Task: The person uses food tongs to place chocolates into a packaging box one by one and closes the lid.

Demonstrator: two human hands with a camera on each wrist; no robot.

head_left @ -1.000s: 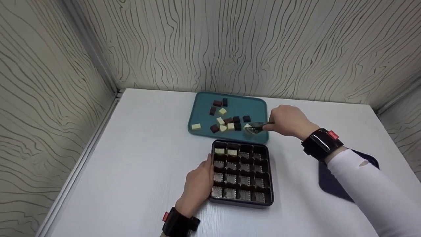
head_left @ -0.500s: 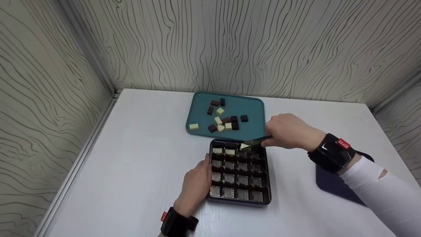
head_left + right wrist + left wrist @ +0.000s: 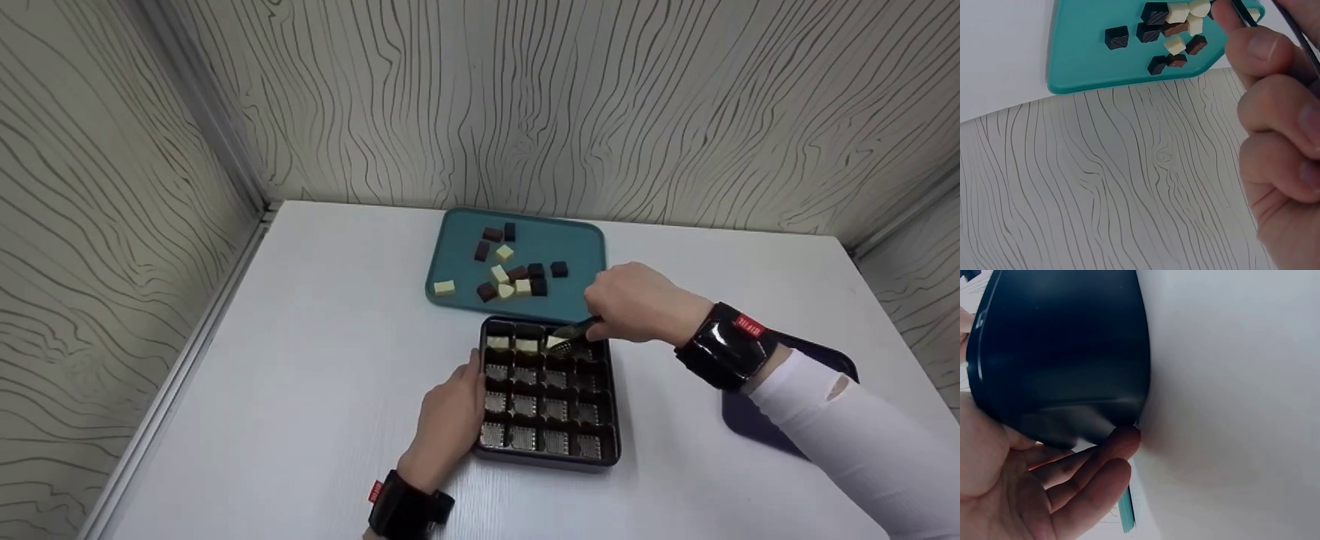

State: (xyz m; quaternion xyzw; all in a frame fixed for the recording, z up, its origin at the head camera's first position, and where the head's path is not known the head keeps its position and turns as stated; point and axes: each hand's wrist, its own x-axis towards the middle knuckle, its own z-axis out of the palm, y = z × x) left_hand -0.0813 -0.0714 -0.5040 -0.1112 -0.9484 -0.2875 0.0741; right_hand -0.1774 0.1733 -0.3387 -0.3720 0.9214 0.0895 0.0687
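The right hand grips dark tongs over the top row of a dark divided box. At the tongs' tips a white piece sits in the third compartment from the left; whether the tips still pinch it I cannot tell. Two more white pieces fill the compartments to its left. Against the box's left side rests the left hand, fingers fairly straight; the left wrist view shows its fingertips touching the box's outer wall. In the right wrist view curled fingers hold the tongs.
Behind the box lies a teal tray with several white, brown and near-black pieces scattered on it. A dark blue lid or tray is at the right, partly under the right forearm. A patterned wall stands at the back.
From the teal tray, the right hand and tongs have moved toward the box, carrying a white piece into its top row. The left hand has stayed against the box.
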